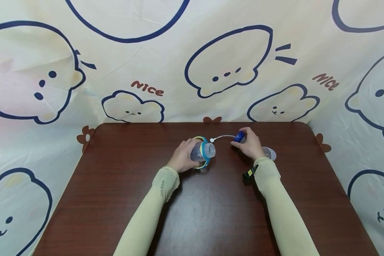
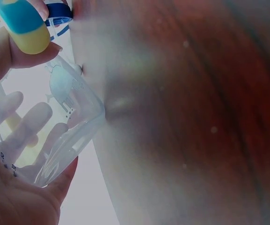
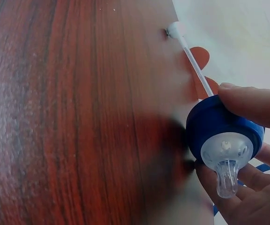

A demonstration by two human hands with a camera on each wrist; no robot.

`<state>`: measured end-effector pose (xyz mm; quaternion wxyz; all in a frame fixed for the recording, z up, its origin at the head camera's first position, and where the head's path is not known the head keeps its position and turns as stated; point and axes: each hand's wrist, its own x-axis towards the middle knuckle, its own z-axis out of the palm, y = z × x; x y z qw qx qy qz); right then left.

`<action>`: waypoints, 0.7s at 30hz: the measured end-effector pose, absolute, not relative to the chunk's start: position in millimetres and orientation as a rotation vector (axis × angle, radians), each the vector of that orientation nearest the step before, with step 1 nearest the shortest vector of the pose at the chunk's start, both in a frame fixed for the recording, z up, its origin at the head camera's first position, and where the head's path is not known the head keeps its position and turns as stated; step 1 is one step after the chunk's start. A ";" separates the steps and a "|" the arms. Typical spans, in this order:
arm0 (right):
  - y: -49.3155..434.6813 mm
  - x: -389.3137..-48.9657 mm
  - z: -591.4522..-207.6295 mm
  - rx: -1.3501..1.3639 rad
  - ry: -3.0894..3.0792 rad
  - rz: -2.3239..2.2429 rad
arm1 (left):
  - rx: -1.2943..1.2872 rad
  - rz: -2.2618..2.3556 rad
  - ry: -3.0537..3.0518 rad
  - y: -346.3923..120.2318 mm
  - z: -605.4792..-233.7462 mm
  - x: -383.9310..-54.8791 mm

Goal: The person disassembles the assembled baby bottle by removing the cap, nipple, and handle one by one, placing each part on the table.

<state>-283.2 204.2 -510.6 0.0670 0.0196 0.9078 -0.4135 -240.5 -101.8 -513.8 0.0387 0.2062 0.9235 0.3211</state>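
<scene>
A clear baby bottle [image 1: 196, 153] with a blue and yellow handle ring [image 1: 207, 151] is gripped by my left hand [image 1: 184, 156], its uncovered threaded mouth pointing right. In the left wrist view, fingers show through the bottle's clear wall [image 2: 74, 98], and its lower edge is close to the table. My right hand [image 1: 250, 144] pinches a dark blue screw collar [image 3: 219, 119] with a clear nipple [image 3: 227, 178]. From the collar a thin straw [image 1: 224, 136] with a white weighted end [image 1: 212, 140] reaches left toward the bottle.
A clear dome cap [image 1: 269, 153] sits on the brown table [image 1: 211, 213] beside the right wrist, partly hidden by it. A dark wrist camera [image 1: 249, 175] is strapped at the right wrist. Behind the table's back edge hangs a cartoon-printed cloth [image 1: 179, 71].
</scene>
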 end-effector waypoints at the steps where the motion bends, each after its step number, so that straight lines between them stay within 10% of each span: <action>1: 204.3 -283.1 -510.6 0.060 2.737 -1.246 | 0.636 0.983 2.834 -101.7 -513.8 -240.6; 21: 203.1 -282.5 -507.4 0.085 2.715 -1.221 | 0.634 0.980 2.822 -101.9 -512.2 -241.2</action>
